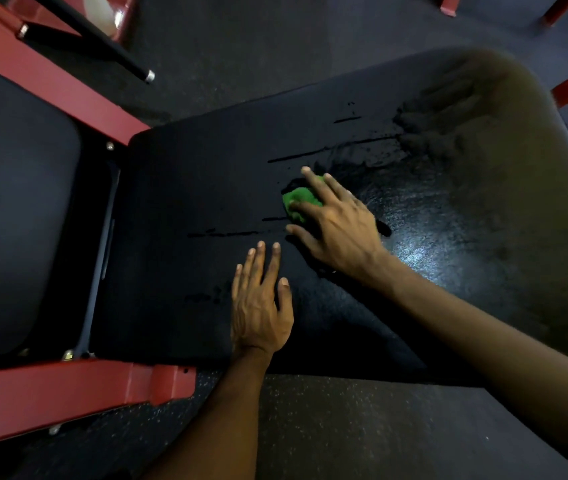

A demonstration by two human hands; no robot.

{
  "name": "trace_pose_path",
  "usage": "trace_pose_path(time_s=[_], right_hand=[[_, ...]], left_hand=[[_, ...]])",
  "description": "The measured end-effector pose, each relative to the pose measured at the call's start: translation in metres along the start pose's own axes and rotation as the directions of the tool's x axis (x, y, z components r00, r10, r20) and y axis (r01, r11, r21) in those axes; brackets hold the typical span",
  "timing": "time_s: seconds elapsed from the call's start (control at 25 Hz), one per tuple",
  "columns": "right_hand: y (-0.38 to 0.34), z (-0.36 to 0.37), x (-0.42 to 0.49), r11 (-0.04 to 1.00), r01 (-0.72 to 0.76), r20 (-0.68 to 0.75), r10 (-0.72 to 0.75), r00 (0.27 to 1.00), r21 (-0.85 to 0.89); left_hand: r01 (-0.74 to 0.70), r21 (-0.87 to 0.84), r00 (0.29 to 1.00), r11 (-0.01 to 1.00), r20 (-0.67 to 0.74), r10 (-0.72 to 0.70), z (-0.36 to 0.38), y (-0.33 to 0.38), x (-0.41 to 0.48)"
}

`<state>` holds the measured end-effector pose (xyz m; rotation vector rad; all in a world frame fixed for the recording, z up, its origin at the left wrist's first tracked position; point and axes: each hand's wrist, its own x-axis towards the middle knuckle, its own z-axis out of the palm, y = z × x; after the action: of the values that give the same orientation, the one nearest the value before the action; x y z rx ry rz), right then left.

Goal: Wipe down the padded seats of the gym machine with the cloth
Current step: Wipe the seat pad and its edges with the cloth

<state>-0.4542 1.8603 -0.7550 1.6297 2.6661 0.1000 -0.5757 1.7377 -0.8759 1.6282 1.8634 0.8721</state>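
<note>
Right hand (pixel 336 225) at frame centre, fingers spread flat over green cloth (pixel 299 199) on black seat (pixel 448 220), left hand (pixel 261 306) just below, flat, holding nothing, red frame (pixel 50 396) lower left

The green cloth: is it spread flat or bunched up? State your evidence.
Bunched up. The cloth shows only as a small green lump under the right hand, which presses it onto the seat pad.
</note>
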Motion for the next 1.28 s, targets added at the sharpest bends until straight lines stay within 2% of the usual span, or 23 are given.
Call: trace_pose_path(time_s=[0.08,0.12,0.28,0.36,0.44,0.52,0.6,0.72,0.84,0.92,1.12,1.2,1.28], right_hand=[[0.004,0.011,0.017,0.992,0.106,0.039,-0.104,0.994,-0.062],[0.013,0.010,0.027,0.992,0.101,0.051,-0.097,0.994,-0.081],[0.062,-0.023,0.059,0.981,-0.186,-0.062,0.182,0.981,-0.059],[0.054,-0.025,0.061,0.958,-0.277,-0.106,0.269,0.957,-0.071],[0.028,-0.013,0.046,0.976,-0.191,-0.088,0.183,0.979,-0.102],[0.009,0.001,0.030,0.997,-0.017,-0.042,0.014,0.999,-0.080],[0.016,0.000,0.034,0.996,0.043,-0.018,-0.044,0.999,-0.072],[0.063,-0.024,0.063,0.985,-0.128,-0.047,0.123,0.991,-0.113],[0.094,-0.039,0.076,0.942,-0.328,-0.138,0.317,0.939,-0.068],[0.077,-0.033,0.069,0.946,-0.305,-0.149,0.287,0.946,-0.109],[0.037,-0.013,0.026,0.994,-0.057,-0.045,0.053,0.998,-0.091],[0.051,-0.020,0.032,0.994,-0.081,-0.074,0.075,0.994,-0.078],[0.076,-0.030,0.050,0.977,-0.194,-0.116,0.183,0.976,-0.089]], left_hand=[[0.001,0.000,1.000,1.000,0.003,-0.001,0.000,0.000,0.000],[0.003,-0.003,1.000,1.000,0.005,-0.003,-0.001,0.001,0.001],[0.015,-0.003,1.000,1.000,0.010,-0.015,-0.001,0.002,-0.001],[0.014,-0.010,1.000,1.000,0.010,-0.014,-0.001,0.002,-0.001],[0.012,-0.013,1.000,1.000,0.017,-0.011,-0.001,0.003,-0.001],[0.012,-0.010,1.000,1.000,0.017,-0.012,-0.001,0.004,0.001],[0.014,-0.007,1.000,1.000,0.014,-0.014,-0.001,0.003,0.001],[0.016,0.001,1.000,1.000,0.018,-0.016,-0.001,0.002,0.000],[0.016,-0.001,1.000,1.000,0.014,-0.016,-0.001,0.002,0.000],[0.014,0.003,1.000,1.000,0.016,-0.014,-0.002,0.003,0.000],[0.021,0.005,0.999,1.000,0.025,-0.021,-0.003,0.003,0.001],[0.021,-0.002,1.000,1.000,0.018,-0.021,-0.003,0.005,0.000],[0.014,-0.005,1.000,1.000,0.011,-0.014,-0.002,0.004,-0.002]])
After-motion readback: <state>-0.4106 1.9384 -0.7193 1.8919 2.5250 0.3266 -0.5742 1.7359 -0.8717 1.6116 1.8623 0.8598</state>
